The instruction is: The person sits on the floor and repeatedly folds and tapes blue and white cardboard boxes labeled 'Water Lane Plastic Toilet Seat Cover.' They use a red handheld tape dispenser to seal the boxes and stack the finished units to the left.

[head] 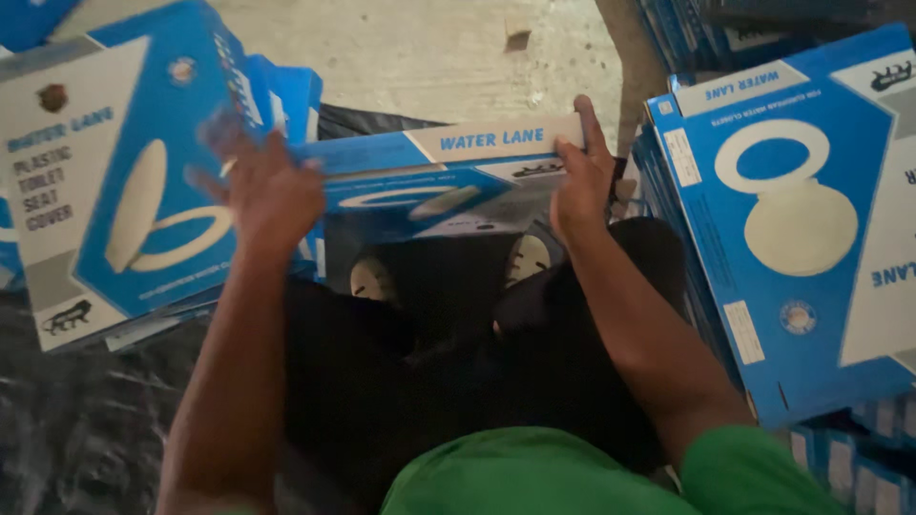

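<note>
Both hands grip a flat glossy blue-white cardboard box [448, 176] — left hand [267, 195] blurred, right hand [580, 186] clamped on its corner.

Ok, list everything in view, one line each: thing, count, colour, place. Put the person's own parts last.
open carton: one, blue and white, centre, held at both ends by the hands
flat carton on the left: one on top of a few more, blue and white with a seat picture, leaning at left
stack of flat cartons on the right: one stack, count unclear, blue and white, right edge
black plastic sheet: one, black, lower left floor
concrete floor: pale grey, top centre
shoes: two, black with white toes, below the open carton
green shirt: one, green, bottom centre
left hand: blurred, on the open carton's left end
right hand: gripping the open carton's right end
</note>
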